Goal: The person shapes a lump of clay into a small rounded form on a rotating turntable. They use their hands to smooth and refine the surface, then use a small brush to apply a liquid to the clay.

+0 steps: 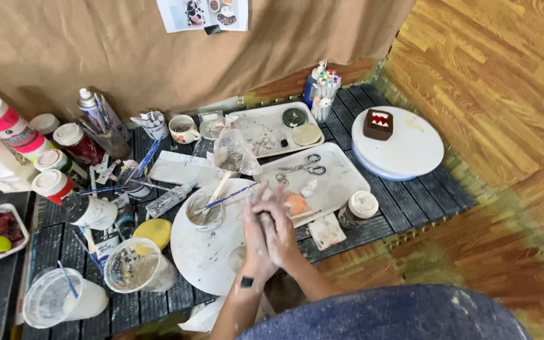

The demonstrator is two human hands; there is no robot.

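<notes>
A dark slatted mat (410,198) on the wooden floor (505,94) carries white trays (347,179), a round turntable (410,151) (white), jars (358,208) and cups (136,264)

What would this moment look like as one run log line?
hands: left hand and right hand pressed together | over: round white board | nearby: small cup with brush, tray with scissors
</notes>
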